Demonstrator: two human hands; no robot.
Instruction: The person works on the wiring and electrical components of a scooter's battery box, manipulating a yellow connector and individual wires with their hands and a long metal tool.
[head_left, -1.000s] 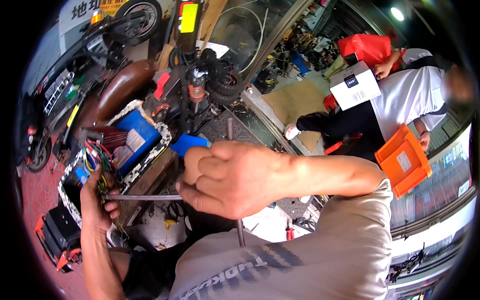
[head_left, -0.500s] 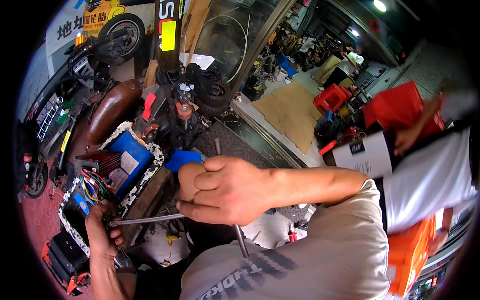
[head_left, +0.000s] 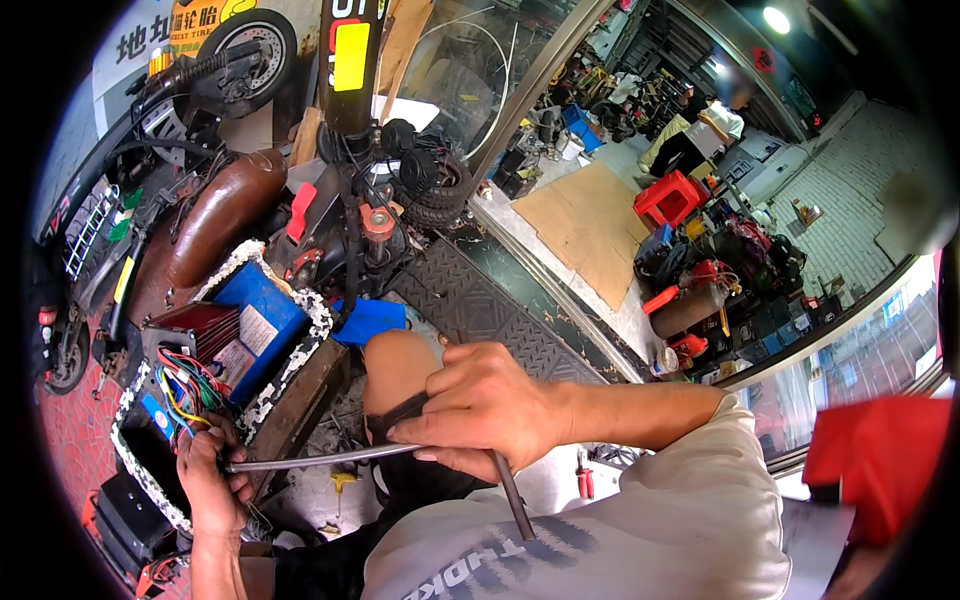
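Pale grey short-sleeved shirt with dark chest lettering, bare forearms

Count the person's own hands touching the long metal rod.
2. The left hand holds the rod at its far end by the tangle of wires; the right hand grips it near the knee. No others visible.

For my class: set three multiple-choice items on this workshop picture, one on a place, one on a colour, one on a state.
1. Where does the left hand rest?
A by the wire bundle
B on the brown seat
C on the red stool

2. What colour is the battery pack?
A green
B blue
C white

3. How does the right hand stand?
A open and flat
B closed round the metal rod
C empty at the knee

Answers: 1 A, its fingers sit just below the wire bundle; 2 B, its casing is plainly blue; 3 B, the fingers wrap the metal rod.
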